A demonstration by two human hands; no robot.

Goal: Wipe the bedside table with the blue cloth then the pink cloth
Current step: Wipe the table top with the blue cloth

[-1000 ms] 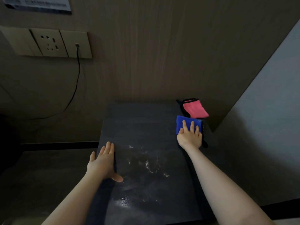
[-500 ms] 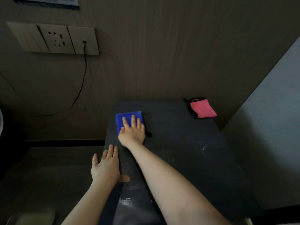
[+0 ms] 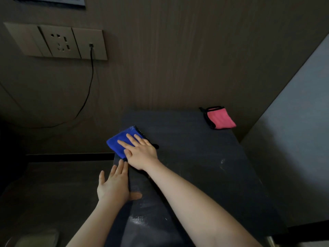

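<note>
The blue cloth (image 3: 122,142) was pressed flat against the left rear edge of the bench (image 3: 195,157) by the right hand (image 3: 141,152), whose fingers were laid out straight on top of it, holding nothing. One corner of the cloth was seen to overhang the bench's left edge. The left hand (image 3: 114,184) was rested flat against that edge nearer the front, fingers straight, thumb lying on the top. The pink cloth (image 3: 221,118) was left folded at the right rear corner, well apart from both hands and untouched.

Both cloths were judged to be light, soft and limp, likely microfibre with a dark stitched hem, so they would be expected to bunch or fold if pushed from one side alone. Broad, even palm pressure was thought best for the sliding; for a lift, a pinch at a hemmed edge or corner would be favoured. The dark top was judged smooth enough for the cloth to glide. Pale smears were visible near the front (image 3: 140,220) and towards the right side, so the blue pass was taken as unfinished and the pink pass as not yet begun.
</note>
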